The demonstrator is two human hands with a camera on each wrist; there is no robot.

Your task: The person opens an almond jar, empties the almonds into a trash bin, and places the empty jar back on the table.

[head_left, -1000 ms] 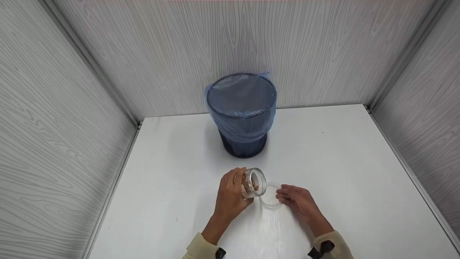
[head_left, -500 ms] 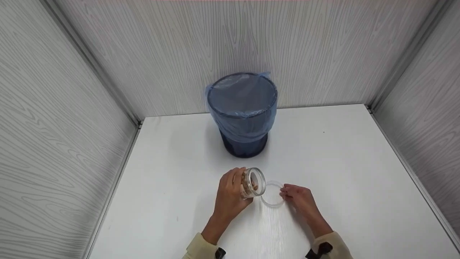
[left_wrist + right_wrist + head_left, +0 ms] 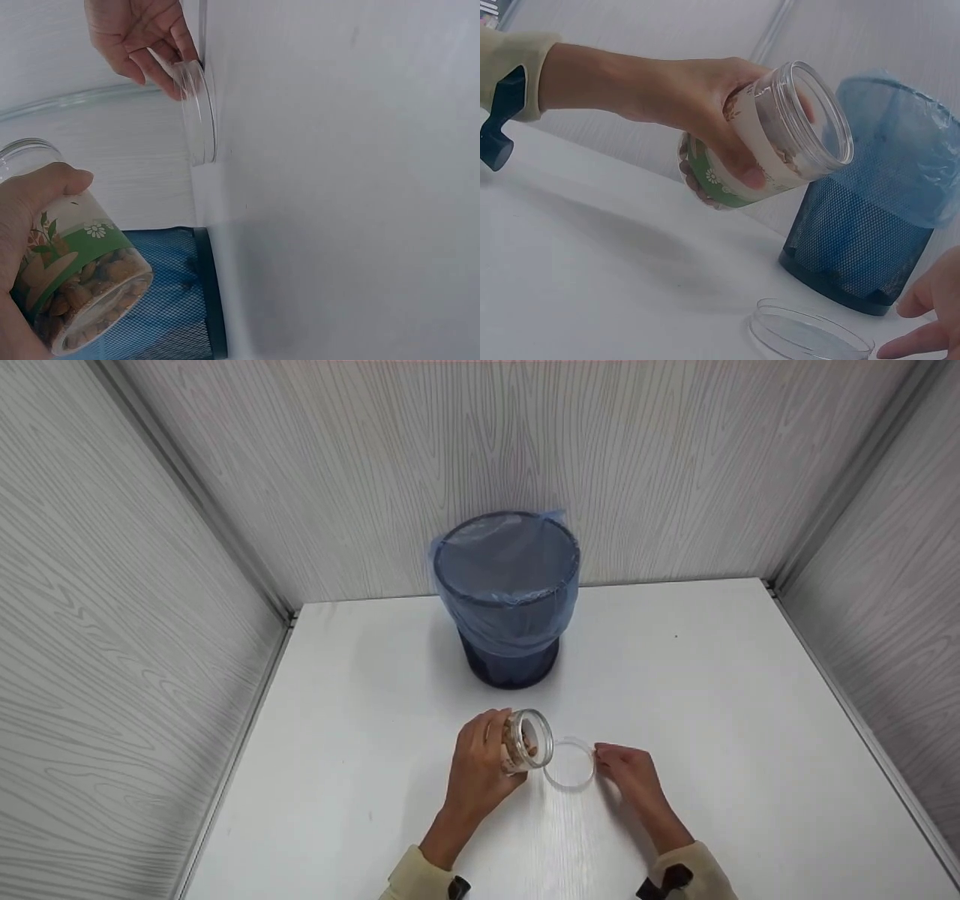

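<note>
My left hand [image 3: 476, 769] grips a clear jar [image 3: 780, 127] with a green and white flowered label, tilted above the table with its uncovered mouth to the right. Brown nuts that look like almonds [image 3: 82, 292] lie inside, towards the bottom in the left wrist view. A round transparent lid [image 3: 569, 765] rests flat on the table, just right of the jar's mouth. At the lid's right edge is my right hand [image 3: 634, 772]; its fingers are loosely bent in the left wrist view [image 3: 146, 34], with the tips at the rim. Whether they touch it is hard to tell.
A dark blue mesh bin [image 3: 514, 664], lined with a translucent blue bag [image 3: 506, 622], stands upright beyond the hands near the back wall [image 3: 337, 472]. Wood-grain panels enclose the white table [image 3: 360, 682] at the back and both sides.
My right hand has drawn slightly right, its fingers coming away from over the lid to its edge. The lid has shifted a little. My left hand keeps the jar almost still.
</note>
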